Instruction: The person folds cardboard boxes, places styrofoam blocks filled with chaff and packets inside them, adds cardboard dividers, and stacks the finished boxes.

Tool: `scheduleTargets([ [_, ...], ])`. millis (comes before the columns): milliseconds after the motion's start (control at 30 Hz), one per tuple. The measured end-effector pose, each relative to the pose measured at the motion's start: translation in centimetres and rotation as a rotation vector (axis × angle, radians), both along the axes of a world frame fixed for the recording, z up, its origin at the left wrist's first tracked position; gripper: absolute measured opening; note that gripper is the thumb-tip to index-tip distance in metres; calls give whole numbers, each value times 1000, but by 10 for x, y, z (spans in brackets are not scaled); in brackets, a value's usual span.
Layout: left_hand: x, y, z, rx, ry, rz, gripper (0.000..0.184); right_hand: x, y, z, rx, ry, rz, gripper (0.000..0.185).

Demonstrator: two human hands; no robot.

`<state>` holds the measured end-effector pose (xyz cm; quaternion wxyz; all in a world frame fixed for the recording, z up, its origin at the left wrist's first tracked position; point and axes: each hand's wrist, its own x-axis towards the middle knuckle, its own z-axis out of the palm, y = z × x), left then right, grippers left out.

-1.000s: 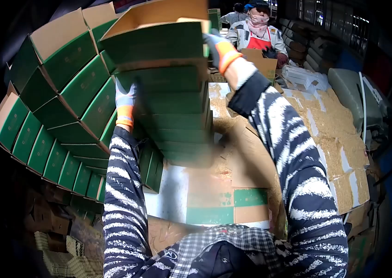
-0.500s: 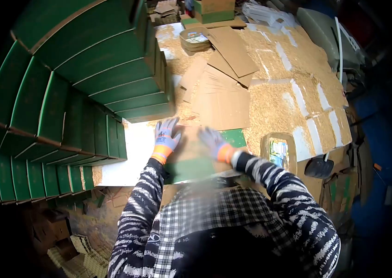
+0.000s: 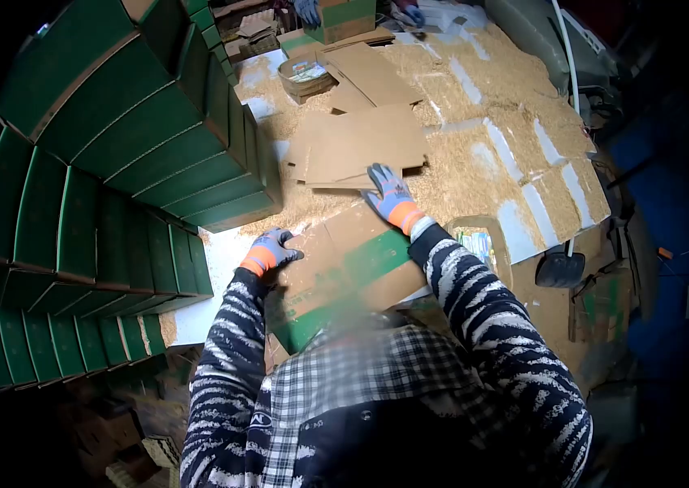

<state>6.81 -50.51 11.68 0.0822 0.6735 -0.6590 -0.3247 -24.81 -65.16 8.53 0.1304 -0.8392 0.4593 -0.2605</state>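
Observation:
A brown and green cardboard box (image 3: 336, 260) lies turned at an angle on the table edge close to my body. Gloved in grey with an orange cuff, my left hand (image 3: 273, 248) curls its fingers over the box's left corner. At the far right corner, my right hand (image 3: 392, 197), in the same kind of glove, rests with its fingers stretched forward towards a pile of flat cardboard sheets (image 3: 361, 142). Whether those fingertips touch the sheets I cannot tell. A blurred patch hides part of the box's near side.
Green boxes (image 3: 174, 154) stand stacked high at the left. A basket (image 3: 305, 77) sits behind the sheets, and another container (image 3: 475, 240) is right of my right arm. Another person's gloved hand (image 3: 307, 11) is by a box (image 3: 348, 20) at the back.
The box has turned anticlockwise, its right side swinging away from me. My left hand has moved down its left side and my right hand farther forward. Gloved hands have appeared at the back.

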Motion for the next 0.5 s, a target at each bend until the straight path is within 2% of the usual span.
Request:
scheduleTargets([
  [33,1,2,13,6,136,121,50,3,2,38,-209,-41,24,57],
  [100,-27,13,101,-179,24,114,44,4,27,124,-402,36,154,54],
  [200,-47,21,125,-394,-204,-26,39,2,67,156,-381,141,225,51],
  [233,-47,20,99,-554,-209,-97,34,-2,74,146,-381,111,237,51],
  [300,-51,15,114,-469,-271,-138,38,-12,81,121,-397,50,256,52],
  [400,-25,7,103,-370,18,-303,44,-35,92,115,-466,-1,387,52],
  [433,-19,4,106,-241,-40,-305,46,-40,94,113,-488,-32,434,51],
  [467,-13,-1,113,-114,-97,-306,47,-44,97,127,-472,-85,496,33],
  [500,-9,-6,121,13,-155,-305,49,-50,97,129,-374,-126,547,27],
])
